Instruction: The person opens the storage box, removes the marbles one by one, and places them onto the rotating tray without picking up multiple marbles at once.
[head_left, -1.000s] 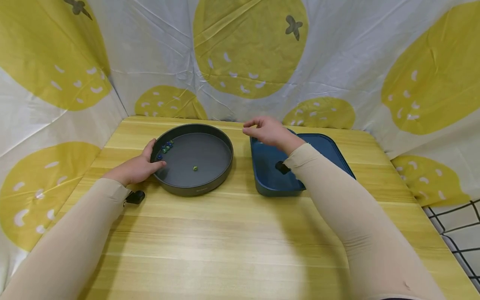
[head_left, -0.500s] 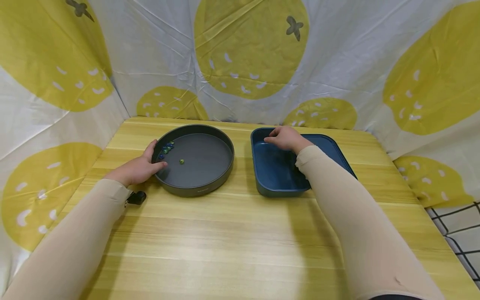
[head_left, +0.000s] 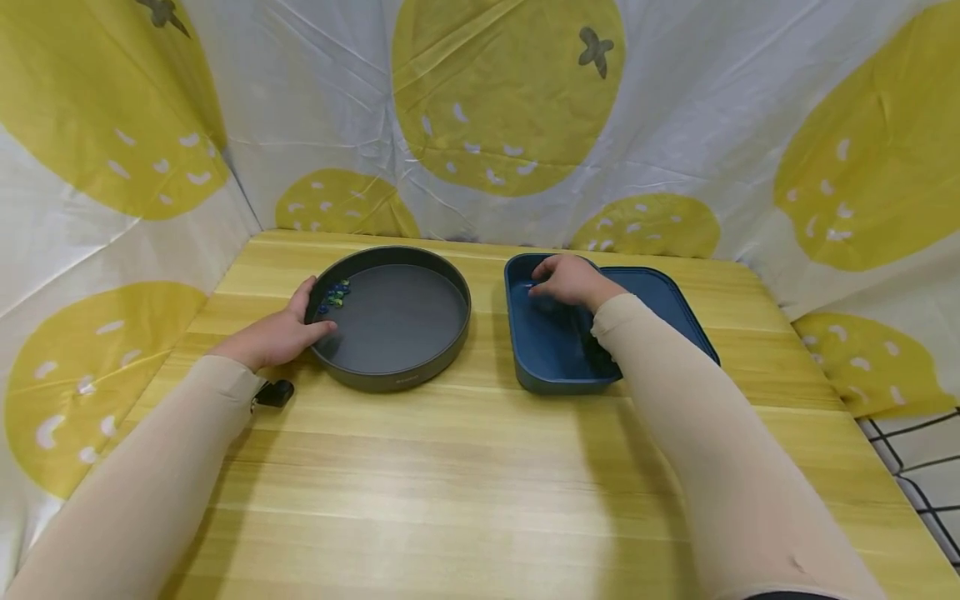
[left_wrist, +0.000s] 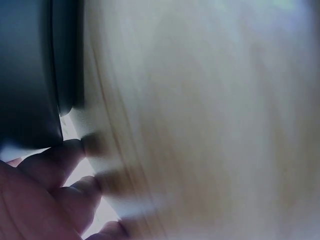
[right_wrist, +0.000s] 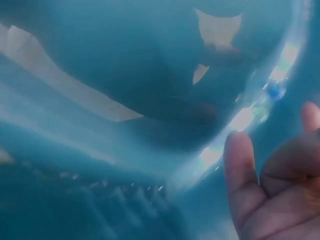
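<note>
My left hand (head_left: 273,337) grips the left side of a dark grey round cake pan (head_left: 397,333), thumb over the rim and fingers along the outer wall. In the left wrist view, fingertips (left_wrist: 65,155) sit beside the dark pan wall (left_wrist: 30,75). A cluster of small blue and green glass marbles (head_left: 333,296) lies inside the pan near that hand. My right hand (head_left: 573,282) is inside a blue rectangular container (head_left: 555,342), thumb and fingers apart. The right wrist view shows a blue marble (right_wrist: 275,90) and a pale green marble (right_wrist: 260,112) close to its fingers, along the container's edge.
A blue lid or tray (head_left: 660,296) lies at the container's right, partly hidden by the right arm. A white curtain with yellow fruit print (head_left: 510,100) stands behind the wooden table (head_left: 420,483). A black wire grid (head_left: 918,467) is at the far right.
My right hand has moved right and down into the blue container, its fingers parting. A loose marble in the pan has rolled left to the cluster. My left hand stays on the pan.
</note>
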